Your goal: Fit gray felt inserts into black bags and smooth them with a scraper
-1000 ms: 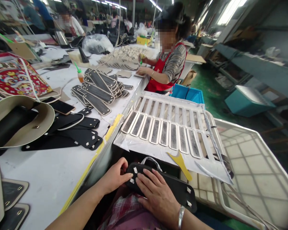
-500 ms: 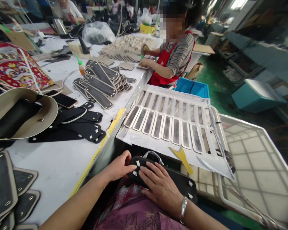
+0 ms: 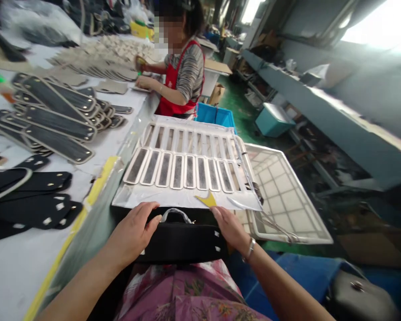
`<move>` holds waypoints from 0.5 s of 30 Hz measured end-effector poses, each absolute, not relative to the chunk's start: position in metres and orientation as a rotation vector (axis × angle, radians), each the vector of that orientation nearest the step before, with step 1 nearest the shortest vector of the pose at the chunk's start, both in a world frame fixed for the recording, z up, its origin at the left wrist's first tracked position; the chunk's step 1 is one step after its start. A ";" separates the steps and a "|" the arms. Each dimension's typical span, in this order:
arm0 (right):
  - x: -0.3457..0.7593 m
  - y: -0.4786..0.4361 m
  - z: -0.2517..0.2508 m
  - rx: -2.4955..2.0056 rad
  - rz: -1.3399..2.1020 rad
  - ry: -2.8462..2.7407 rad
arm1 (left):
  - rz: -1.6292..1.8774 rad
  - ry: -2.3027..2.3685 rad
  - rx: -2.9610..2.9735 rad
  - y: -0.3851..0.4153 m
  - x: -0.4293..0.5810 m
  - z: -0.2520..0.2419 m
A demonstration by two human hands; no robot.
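A black handbag (image 3: 183,243) rests on my lap, its long flat side facing up. Small white tape pieces show near its right end and one at its left. Its handle (image 3: 176,215), wrapped in clear plastic, rises at the far edge. My left hand (image 3: 133,232) is closed around the left end, thumb and fingers toward the far corner. At the other end, my right hand (image 3: 232,229) grips the right side, a bracelet on its wrist. A yellow flat tool (image 3: 207,199) lies by my right fingertips; its lower part is hidden behind that hand.
Ahead lies a white-covered board with rows of grey strips (image 3: 177,171), beside a white crate (image 3: 284,178). Trimmed strips (image 3: 60,122) are piled on the left table, with black pieces (image 3: 50,205) nearer. A co-worker in a red apron (image 3: 175,89) works beyond.
My hands have moved apart to the handbag's two ends; my right hand has left its top. The handbag now lies straighter across my lap. The view has swung right.
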State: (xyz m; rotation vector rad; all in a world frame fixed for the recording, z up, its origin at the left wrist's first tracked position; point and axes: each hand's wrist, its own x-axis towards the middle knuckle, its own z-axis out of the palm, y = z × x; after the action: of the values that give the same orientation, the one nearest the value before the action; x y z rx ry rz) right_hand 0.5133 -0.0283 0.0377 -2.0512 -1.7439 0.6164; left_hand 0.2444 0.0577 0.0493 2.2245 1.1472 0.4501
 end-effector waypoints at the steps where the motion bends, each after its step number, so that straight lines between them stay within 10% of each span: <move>1: 0.512 -0.025 0.037 -2.076 0.665 -1.756 | 0.466 1.074 2.303 0.053 0.262 0.046; 9: 0.479 -0.023 0.019 -2.285 0.390 -1.934 | 0.123 0.829 2.726 0.014 0.327 0.015; 15: 0.507 -0.029 0.009 -1.942 1.256 -1.214 | 0.139 0.769 2.644 0.021 0.316 0.019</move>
State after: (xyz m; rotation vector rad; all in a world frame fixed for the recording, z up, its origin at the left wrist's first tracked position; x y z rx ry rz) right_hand 0.5072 -0.0294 0.0093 -1.9417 -1.2139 1.2563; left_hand 0.3162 0.0208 0.0192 2.6438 0.7690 0.1388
